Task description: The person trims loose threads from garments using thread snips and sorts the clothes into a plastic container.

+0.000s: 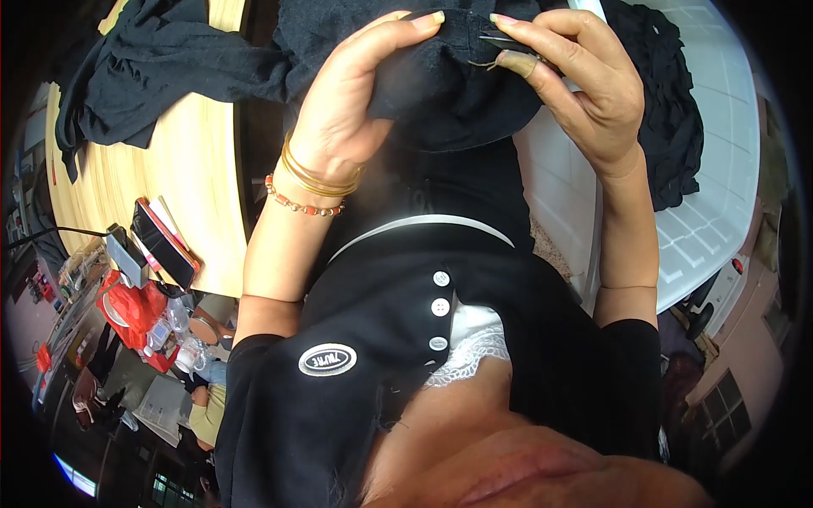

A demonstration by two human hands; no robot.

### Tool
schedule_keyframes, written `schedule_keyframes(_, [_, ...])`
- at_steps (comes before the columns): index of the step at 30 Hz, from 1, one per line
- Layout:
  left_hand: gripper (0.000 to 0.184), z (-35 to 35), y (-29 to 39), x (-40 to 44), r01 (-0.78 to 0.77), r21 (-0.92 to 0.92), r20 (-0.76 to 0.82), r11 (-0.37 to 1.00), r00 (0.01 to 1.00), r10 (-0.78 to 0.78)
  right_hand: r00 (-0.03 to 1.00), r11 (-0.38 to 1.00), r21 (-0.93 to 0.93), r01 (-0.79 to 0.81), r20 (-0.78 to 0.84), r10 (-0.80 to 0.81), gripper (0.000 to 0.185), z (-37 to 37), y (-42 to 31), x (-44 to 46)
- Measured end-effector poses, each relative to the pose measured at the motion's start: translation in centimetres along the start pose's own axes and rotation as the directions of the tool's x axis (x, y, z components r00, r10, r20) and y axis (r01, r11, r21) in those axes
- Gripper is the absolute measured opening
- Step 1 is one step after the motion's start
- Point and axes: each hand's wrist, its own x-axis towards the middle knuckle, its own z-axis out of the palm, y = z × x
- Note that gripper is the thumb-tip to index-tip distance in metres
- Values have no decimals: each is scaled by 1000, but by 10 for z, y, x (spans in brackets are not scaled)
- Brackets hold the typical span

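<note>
Black knitted cloth (449, 106) lies over my lap at the top of the view, bunched between my hands. My left hand (360, 80) grips it from the left, thumb along its upper part and the other fingers hidden behind. Across from it, my right hand (589, 80) pinches a small pointed metal tool (501, 40) against the cloth; most of the tool is covered, so its exact kind is unclear. A tan cover (518, 63) wraps the right thumb. Beside that thumb, a thin brownish strand (483, 63) sticks out.
At left, a light wooden table (199, 161) carries more black cloth (182, 80), a dark phone (163, 245) and a grey box with a cable (125, 254). A white plastic crate (720, 178) holding dark cloth (669, 110) stands at right. Behind are a red bag (127, 300) and another person (207, 415).
</note>
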Motion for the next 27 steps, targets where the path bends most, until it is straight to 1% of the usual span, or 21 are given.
schedule_keyframes(3, [21,0,-4,2,-25,-12,18,1000,1000,25,1000,1000,-27,-14,1,14,31,-5,-4,3])
schedule_keyframes(4, [22,-2,-4,3,-49,49,46,998,998,46,1000,999,-20,-29,-6,29,31,-6,-4,3])
schedule_keyframes(6, [24,-5,-4,6,-103,162,103,981,991,87,994,994,66,-89,-50,92,30,-5,-1,-1])
schedule_keyframes(9, [20,15,-1,2,19,145,96,989,995,-33,969,956,201,-213,-80,233,31,-6,-10,0])
schedule_keyframes(10, [21,25,9,-4,53,204,129,977,988,-81,975,964,160,-212,-40,221,33,-6,-10,1])
schedule_keyframes(13, [21,15,-2,4,2,211,158,978,987,-36,984,973,141,-180,30,177,33,-4,-12,1])
schedule_keyframes(14, [21,14,-1,3,16,210,165,978,985,-51,982,974,127,-189,54,183,36,-4,-13,1])
schedule_keyframes(16, [21,14,2,2,44,214,180,976,980,-84,984,990,70,-124,139,114,34,-8,-11,1])
schedule_keyframes(17, [22,12,2,2,34,226,197,973,977,-80,980,995,43,-90,181,81,34,-9,-11,1])
schedule_keyframes(18, [22,10,1,2,25,239,214,971,974,-77,977,987,99,-130,183,110,39,-7,-14,3])
schedule_keyframes(19, [23,8,1,2,16,252,232,968,970,-76,975,986,108,-128,196,105,39,-6,-14,3])
schedule_keyframes(22, [30,11,5,-1,-29,285,310,958,949,-64,970,985,129,-117,226,85,39,-4,-11,2])
schedule_keyframes(25, [44,26,14,-18,-26,322,146,946,989,-22,969,987,136,-87,240,53,38,-3,-10,3])
schedule_keyframes(27, [50,12,11,-15,-105,329,277,938,961,10,967,989,129,-78,251,43,37,-4,-11,4])
